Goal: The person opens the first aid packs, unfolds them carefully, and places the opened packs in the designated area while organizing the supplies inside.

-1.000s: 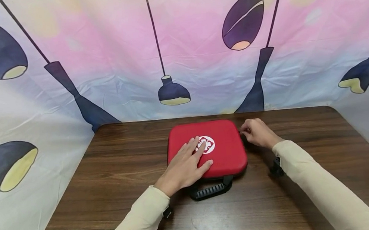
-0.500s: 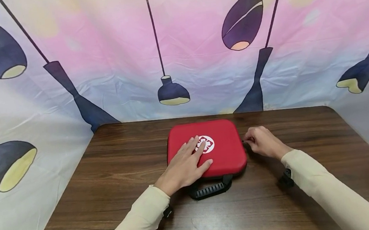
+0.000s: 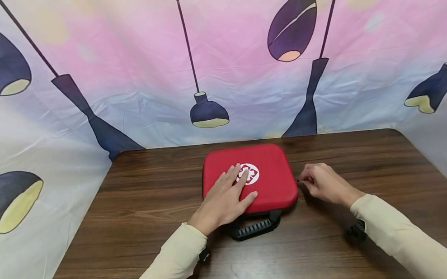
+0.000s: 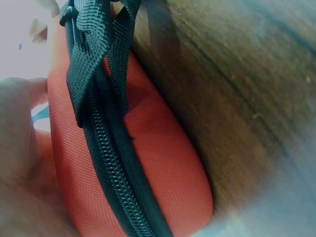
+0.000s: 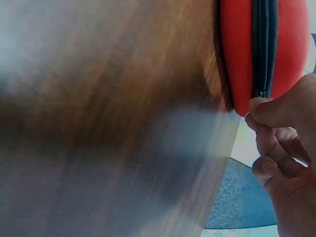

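A red hard-shell first-aid case point(image 3: 271, 191) with a white cross emblem point(image 3: 249, 173) lies flat on the table. My left hand point(image 3: 220, 203) rests on its lid with fingers spread, the fingertips at the emblem. At the case's right side, my right hand point(image 3: 328, 183) pinches a zipper pull between thumb and forefinger. The pull is mostly hidden by the fingers in the right wrist view, where the black zipper point(image 5: 265, 44) runs up from them. Black strap webbing point(image 4: 94, 44) and the front stretch of zipper teeth fill the left wrist view.
The case's black handle point(image 3: 254, 229) lies toward me on the brown wooden table point(image 3: 151, 188). A cloth backdrop point(image 3: 150, 65) printed with hanging lamps rises behind the table's far edge. Dark wrist cameras sit under both cream sleeves point(image 3: 404, 225).
My right hand has slid toward me along the case's right side, from near its far corner to about its middle, still pinching the zipper pull. The left hand stays on the lid.
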The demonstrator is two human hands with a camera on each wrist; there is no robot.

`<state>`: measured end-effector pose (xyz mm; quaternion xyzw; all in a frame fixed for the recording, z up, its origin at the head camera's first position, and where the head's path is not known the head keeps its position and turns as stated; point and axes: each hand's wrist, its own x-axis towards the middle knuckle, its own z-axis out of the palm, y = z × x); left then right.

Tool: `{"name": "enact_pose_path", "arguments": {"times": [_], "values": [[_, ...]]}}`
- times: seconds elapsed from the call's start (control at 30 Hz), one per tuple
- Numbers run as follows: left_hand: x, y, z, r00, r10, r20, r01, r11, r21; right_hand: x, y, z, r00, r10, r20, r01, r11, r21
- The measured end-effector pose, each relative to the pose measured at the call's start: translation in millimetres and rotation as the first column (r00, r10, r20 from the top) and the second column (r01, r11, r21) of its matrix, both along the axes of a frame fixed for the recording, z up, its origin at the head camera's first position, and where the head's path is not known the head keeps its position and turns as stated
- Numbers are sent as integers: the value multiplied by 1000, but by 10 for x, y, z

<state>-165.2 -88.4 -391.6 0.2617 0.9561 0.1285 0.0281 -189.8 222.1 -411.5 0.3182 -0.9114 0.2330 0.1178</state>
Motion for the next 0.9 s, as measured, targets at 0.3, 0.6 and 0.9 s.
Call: {"name": "enact_pose_path", "arguments": {"times": [0.3, 0.6, 0.9], "values": [[-2, -3, -6, 1000, -3, 1, 3, 1000, 1, 253, -4, 5, 999, -5, 38, 5, 1000, -9], [-8, 4, -22, 1000, -3, 7, 3, 1000, 4, 427, -48, -32, 999, -36, -22, 35, 999, -34], [2, 0, 1, 1000, 4, 16, -4, 1000, 5, 626, -181, 11, 993, -103, 51, 106, 993, -51]]}}
